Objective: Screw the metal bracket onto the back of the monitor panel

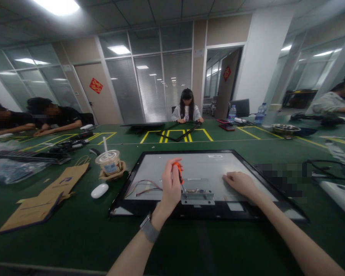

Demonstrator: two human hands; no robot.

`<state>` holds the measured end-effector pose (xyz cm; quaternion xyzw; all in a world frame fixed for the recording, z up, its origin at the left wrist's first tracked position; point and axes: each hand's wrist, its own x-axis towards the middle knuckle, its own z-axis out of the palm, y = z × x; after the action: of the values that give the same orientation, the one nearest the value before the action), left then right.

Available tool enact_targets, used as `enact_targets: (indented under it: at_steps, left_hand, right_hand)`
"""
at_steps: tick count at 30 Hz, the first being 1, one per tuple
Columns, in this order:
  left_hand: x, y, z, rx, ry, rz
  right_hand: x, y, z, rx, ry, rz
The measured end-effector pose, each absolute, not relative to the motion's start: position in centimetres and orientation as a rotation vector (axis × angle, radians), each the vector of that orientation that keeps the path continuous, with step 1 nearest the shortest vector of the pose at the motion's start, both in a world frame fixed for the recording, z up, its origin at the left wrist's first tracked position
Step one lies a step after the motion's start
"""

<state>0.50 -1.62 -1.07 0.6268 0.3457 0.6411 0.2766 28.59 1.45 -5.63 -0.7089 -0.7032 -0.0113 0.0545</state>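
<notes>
A large flat display panel (149, 165) lies face down, its grey back framed by a black border. My left hand (171, 183), wearing a watch, is closed around an orange-and-black screwdriver (178, 173). The screwdriver's shaft points down at a metal bracket with connector ports (197, 198) near the panel's lower middle; whether the tip touches a screw cannot be seen. Thin wires (145, 184) spread left of the bracket. On the panel's right half rests my right hand (240, 184), fingers curled; anything inside them is hidden.
Left of the panel stand a lidded drink cup (109, 163) with a straw, a white mouse (99, 190) and a brown paper bag (46, 199). Cables and a white device (339, 197) lie to the right. Opposite, a person (186, 107) holds a black frame (178, 134).
</notes>
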Motion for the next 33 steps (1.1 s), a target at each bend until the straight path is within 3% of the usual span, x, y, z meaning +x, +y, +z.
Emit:
enact_targets:
  at_steps: [33]
  left_hand:
    - [0.3,-1.6,-0.4,1.758,1.052,1.821]
  right_hand:
    - [28.5,1.4,-5.6,-2.178,-2.155,-0.067]
